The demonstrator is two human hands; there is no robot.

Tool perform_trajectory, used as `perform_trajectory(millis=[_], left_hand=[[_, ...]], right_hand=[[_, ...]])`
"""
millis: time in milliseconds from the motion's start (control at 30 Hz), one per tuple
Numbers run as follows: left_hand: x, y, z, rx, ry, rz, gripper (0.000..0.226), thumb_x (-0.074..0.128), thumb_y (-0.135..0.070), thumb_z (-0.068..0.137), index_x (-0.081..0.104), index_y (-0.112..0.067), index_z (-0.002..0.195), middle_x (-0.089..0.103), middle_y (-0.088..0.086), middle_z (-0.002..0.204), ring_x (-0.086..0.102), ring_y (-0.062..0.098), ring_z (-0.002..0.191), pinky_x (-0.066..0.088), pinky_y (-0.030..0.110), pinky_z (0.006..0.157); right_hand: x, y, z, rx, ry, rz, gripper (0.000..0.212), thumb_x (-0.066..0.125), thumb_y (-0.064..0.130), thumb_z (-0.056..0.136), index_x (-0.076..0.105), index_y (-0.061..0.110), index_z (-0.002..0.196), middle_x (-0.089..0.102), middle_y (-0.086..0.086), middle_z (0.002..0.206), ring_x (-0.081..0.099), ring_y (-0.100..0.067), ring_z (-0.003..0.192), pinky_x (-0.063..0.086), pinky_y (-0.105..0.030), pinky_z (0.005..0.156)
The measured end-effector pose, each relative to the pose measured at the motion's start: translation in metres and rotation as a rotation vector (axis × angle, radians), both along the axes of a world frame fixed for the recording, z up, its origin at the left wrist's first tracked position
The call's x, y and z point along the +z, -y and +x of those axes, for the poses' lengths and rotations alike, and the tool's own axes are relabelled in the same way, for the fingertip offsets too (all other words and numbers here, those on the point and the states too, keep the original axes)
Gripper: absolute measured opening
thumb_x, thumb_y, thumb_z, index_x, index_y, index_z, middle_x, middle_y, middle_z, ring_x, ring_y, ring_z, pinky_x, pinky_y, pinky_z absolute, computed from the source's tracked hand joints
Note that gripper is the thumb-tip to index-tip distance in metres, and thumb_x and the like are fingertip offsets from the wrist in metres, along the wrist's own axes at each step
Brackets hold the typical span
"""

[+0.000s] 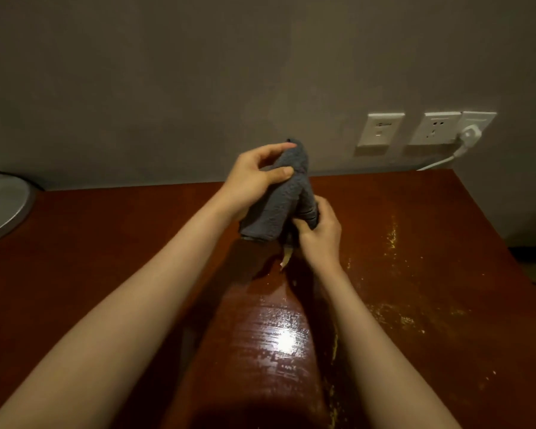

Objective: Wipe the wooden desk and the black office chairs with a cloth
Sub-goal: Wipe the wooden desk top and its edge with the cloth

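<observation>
A grey terry cloth (279, 202) is held bunched and upright just above the reddish-brown wooden desk (415, 274). My left hand (254, 178) pinches its upper part between thumb and fingers. My right hand (321, 233) grips the lower right fold. A small pale tag hangs from the cloth's underside. The desk surface shines under a light, with pale worn specks on the right half. No chair is in view.
A round metal lamp base (3, 202) stands at the desk's far left. On the grey wall behind are white sockets (381, 130), one with a white plug and cable (468, 136) running down to the desk's back edge. The desk's right edge drops off to a dark floor.
</observation>
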State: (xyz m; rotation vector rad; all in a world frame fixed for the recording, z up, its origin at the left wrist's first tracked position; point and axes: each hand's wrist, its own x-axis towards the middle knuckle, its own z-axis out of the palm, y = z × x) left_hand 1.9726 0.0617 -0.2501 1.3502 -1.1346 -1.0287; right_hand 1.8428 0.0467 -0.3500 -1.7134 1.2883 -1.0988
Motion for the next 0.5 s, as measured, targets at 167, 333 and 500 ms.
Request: perform_trajectory(millis=[167, 333, 500], left_hand=[[-0.027, -0.024, 0.056, 0.330, -0.012, 0.156, 0.038, 0.052, 0.007, 0.090, 0.055, -0.006, 0.125, 0.060, 0.007, 0.109, 0.057, 0.015, 0.099, 0.049, 0.021, 0.080], [-0.098, -0.046, 0.098, 0.583, 0.371, 0.505, 0.042, 0.049, -0.006, 0.092, 0.048, -0.012, 0.133, 0.049, 0.014, 0.133, 0.053, 0.031, 0.117, 0.043, 0.035, 0.095], [-0.142, -0.079, 0.099, 0.298, 1.023, 0.444, 0.045, 0.039, -0.012, 0.094, 0.041, -0.015, 0.138, 0.028, 0.017, 0.146, 0.026, 0.035, 0.134, 0.023, 0.041, 0.110]], right_hand=[[-0.002, -0.027, 0.047, 0.050, -0.265, -0.008, 0.053, 0.057, 0.007, 0.082, 0.048, 0.020, 0.132, 0.051, -0.004, 0.125, 0.042, -0.026, 0.117, 0.031, -0.035, 0.094], [-0.030, -0.054, 0.089, 0.306, -0.724, 0.036, 0.061, 0.049, 0.017, 0.087, 0.029, 0.027, 0.144, 0.041, -0.008, 0.131, 0.037, -0.031, 0.121, 0.029, -0.042, 0.095], [-0.062, -0.053, 0.101, 0.371, -0.847, -0.094, 0.047, 0.049, 0.027, 0.090, 0.041, 0.017, 0.135, 0.043, -0.011, 0.130, 0.038, -0.032, 0.119, 0.028, -0.043, 0.096]])
